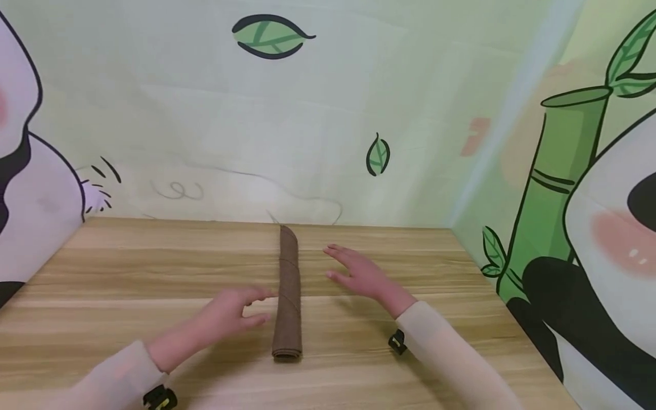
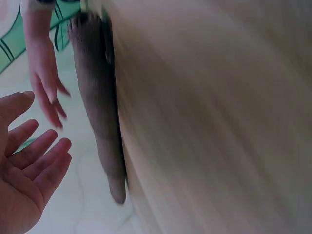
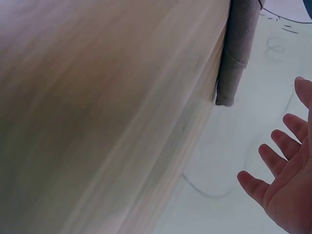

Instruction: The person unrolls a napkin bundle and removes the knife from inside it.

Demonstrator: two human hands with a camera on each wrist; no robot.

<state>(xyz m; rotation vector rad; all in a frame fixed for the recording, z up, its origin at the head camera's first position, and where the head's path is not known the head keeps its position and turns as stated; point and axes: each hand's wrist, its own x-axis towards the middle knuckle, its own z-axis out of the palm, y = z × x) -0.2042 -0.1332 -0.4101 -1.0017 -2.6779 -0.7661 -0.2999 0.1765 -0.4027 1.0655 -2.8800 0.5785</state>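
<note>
Nearest the head camera, at the lower edge, are a pale left sleeve and a pale right sleeve, each with a black wrist device at the cuff. The item under inspection, a brown roll apparently of cloth, lies lengthwise on the wooden table, between the hands, its far end close to the backdrop.

Left hand: beside the roll, fingers relaxed and parted, gripping nothing. Right hand: farther off on the other side, fingers extended and spread, likewise gripping nothing.

Risks, in this inspector's judgement: a push from one side alone could set the roll turning across the table. No tie shows, so a drag on its outer edge could loosen the wrap. A forward shove could crumple the far end against the backdrop.

View discrepancies: the head view alone leaves contact at the left fingertips uncertain; the left wrist view shows a gap there. The right wrist view shows all five right digits separated, but crops the roll.
</note>
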